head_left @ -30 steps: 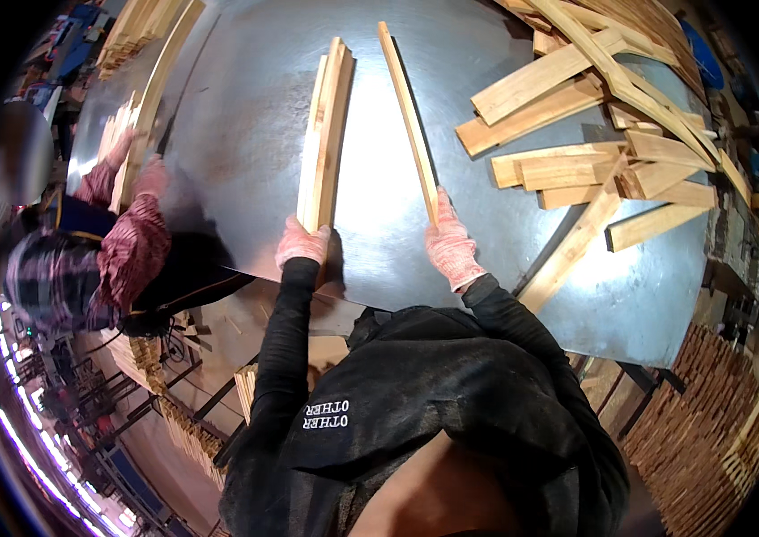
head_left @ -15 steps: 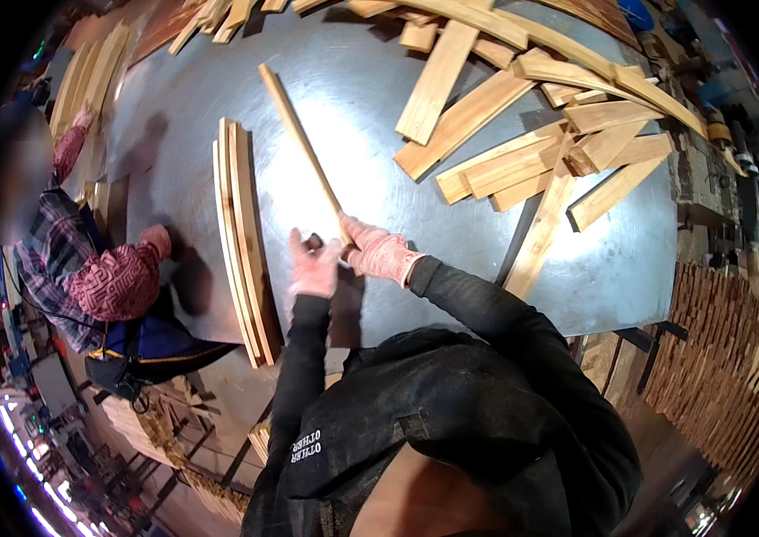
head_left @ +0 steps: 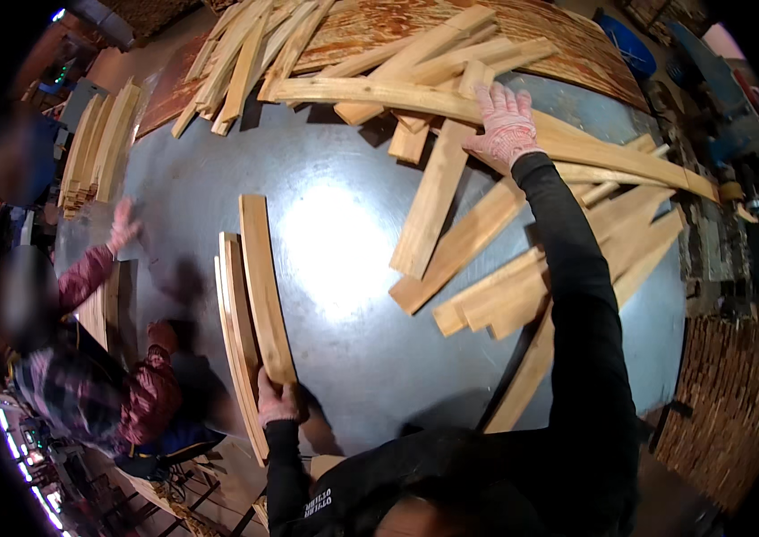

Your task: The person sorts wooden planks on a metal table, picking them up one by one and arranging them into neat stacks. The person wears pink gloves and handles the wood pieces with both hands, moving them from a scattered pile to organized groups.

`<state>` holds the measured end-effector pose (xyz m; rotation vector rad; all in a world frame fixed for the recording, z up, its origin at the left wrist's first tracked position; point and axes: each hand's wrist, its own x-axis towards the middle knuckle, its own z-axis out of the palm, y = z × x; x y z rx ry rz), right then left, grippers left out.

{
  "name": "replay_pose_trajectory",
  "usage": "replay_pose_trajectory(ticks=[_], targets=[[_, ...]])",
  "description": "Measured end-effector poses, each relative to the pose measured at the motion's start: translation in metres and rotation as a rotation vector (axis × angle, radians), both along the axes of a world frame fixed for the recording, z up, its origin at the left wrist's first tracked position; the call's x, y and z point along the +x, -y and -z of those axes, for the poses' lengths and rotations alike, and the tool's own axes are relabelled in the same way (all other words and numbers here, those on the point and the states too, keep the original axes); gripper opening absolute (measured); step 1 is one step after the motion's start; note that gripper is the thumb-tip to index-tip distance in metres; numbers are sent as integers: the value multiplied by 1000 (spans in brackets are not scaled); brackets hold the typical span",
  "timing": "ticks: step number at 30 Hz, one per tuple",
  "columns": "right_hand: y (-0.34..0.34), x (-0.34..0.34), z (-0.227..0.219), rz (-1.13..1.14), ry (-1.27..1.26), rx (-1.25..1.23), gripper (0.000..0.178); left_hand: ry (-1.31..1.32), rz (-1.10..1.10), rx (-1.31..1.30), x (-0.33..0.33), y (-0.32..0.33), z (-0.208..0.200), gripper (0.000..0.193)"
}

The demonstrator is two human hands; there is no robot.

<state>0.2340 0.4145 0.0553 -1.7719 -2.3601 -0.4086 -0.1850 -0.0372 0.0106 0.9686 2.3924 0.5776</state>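
Note:
My left hand (head_left: pixel 277 404), in a pink-and-white knit glove, is closed round the near end of a wooden board (head_left: pixel 267 277). This board lies lengthwise beside a pair of narrow wooden strips (head_left: pixel 230 295) on the metal tabletop (head_left: pixel 344 376). Far off to the right, my gloved right hand (head_left: pixel 507 123) rests with fingers spread on a long wooden plank (head_left: pixel 370 92). That plank crosses the top of a loose heap of boards (head_left: pixel 440 201). The underside of my right palm and the wood beneath it are hidden.
A co-worker (head_left: pixel 75 376) in plaid stands at the table's left side, one gloved hand (head_left: pixel 123 225) over it. More boards (head_left: pixel 250 63) lie at the far edge near a worn plywood sheet (head_left: pixel 567 45). Stacked wood (head_left: pixel 729 394) stands beyond the right edge.
The stick both hands held is gone from mid-table. My left hand has come down left to a board beside the strips; my right hand has reached far right onto the heap. The view has shifted.

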Motion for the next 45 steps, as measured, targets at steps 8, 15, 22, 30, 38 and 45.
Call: replay_pose_trajectory(ticks=[8,15,22,30,38,45], targets=[[1,-14,15,172,-621,-721,50,104,404,587,29,-199,-32,58],[71,12,68,175,-2592,-1027,42,-343,786,210,128,-588,-57,87],[5,-63,88,284,-2603,-679,38,-234,836,17,177,-599,11,113],[100,-61,91,268,-2235,-759,27,-30,730,-69,165,-432,-16,121],[241,-51,68,188,-2002,-1152,48,378,904,-115,85,-206,-24,82],[287,-105,60,193,-1387,-919,84,-859,839,175,-142,-425,10,70]])
